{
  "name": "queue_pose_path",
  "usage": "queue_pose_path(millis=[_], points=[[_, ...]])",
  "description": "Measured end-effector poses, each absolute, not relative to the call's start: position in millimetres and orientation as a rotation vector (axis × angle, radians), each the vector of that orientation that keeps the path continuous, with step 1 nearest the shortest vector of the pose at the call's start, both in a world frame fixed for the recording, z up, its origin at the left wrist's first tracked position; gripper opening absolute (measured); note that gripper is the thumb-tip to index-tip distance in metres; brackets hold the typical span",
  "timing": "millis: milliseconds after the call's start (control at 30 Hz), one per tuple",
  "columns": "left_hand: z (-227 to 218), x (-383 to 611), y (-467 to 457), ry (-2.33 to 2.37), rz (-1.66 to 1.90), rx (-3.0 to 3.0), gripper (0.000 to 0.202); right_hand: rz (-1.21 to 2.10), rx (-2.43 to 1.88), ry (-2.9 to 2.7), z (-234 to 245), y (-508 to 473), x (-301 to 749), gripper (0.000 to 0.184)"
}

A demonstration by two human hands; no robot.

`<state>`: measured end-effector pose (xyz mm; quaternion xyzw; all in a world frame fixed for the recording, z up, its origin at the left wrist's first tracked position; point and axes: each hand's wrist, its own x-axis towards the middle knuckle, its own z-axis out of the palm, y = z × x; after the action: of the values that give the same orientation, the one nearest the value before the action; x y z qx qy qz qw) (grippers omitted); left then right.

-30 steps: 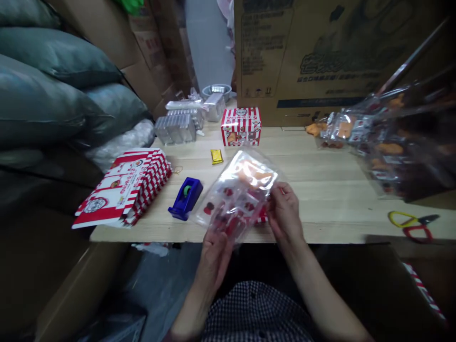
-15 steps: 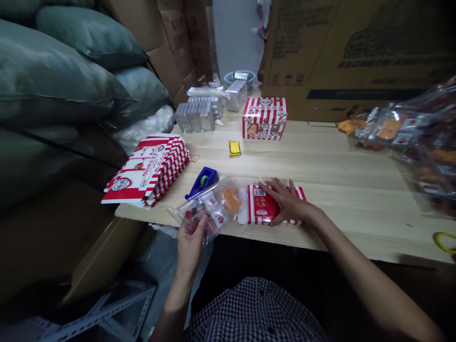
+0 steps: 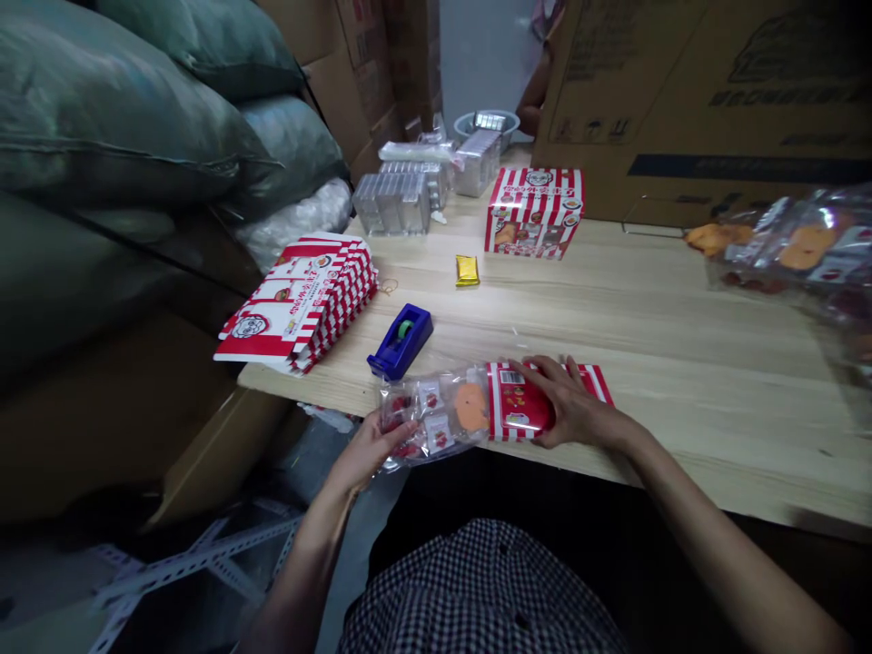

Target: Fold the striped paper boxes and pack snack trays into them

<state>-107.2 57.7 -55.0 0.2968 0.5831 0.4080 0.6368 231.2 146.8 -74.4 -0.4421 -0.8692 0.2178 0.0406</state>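
My left hand (image 3: 371,451) pinches the left end of a clear plastic bag (image 3: 417,454) at the table's front edge. Through the film I see an orange piece, dark red pieces and small white printed squares. The bag's right end meets the left end of a red-and-white striped box (image 3: 508,400) lying on its side; part of the orange piece lies inside or behind the box's edge. My right hand (image 3: 572,404) grips that box from above, fingers over the far side and thumb at the near side. A blue tape dispenser (image 3: 401,341) stands just beyond the bag.
On the wooden table (image 3: 654,318) are a stack of flat striped boxes (image 3: 292,300), a standing striped box (image 3: 535,209), a yellow packet (image 3: 467,270) and clear plastic trays (image 3: 391,204). More filled bags (image 3: 817,245) lie at right. A large carton (image 3: 681,109) stands behind.
My left hand has brought the bag level and rightward, so its end now meets the box's open end. My right hand has curled more around the box. The view has shifted slightly.
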Motion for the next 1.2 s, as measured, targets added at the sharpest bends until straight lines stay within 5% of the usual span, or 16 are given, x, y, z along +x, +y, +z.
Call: queue_pose_path(millis=[933, 1100, 1200], points=[[-44.7, -126.9, 103.9, 1.366, 0.436, 1.631, 0.033, 0.659, -1.447, -2.655, -80.3, 134.2, 230.5, 0.126], [-37.0, -122.7, 102.3, 1.356, 0.476, 1.707, 0.03, 0.845, -1.471, -2.63, -63.8, 144.3, 220.4, 0.111], [-42.2, -119.6, 101.8, 1.312, 0.517, 1.647, 0.034, 0.88, -1.426, -2.682, -61.7, 144.9, 206.3, 0.123]])
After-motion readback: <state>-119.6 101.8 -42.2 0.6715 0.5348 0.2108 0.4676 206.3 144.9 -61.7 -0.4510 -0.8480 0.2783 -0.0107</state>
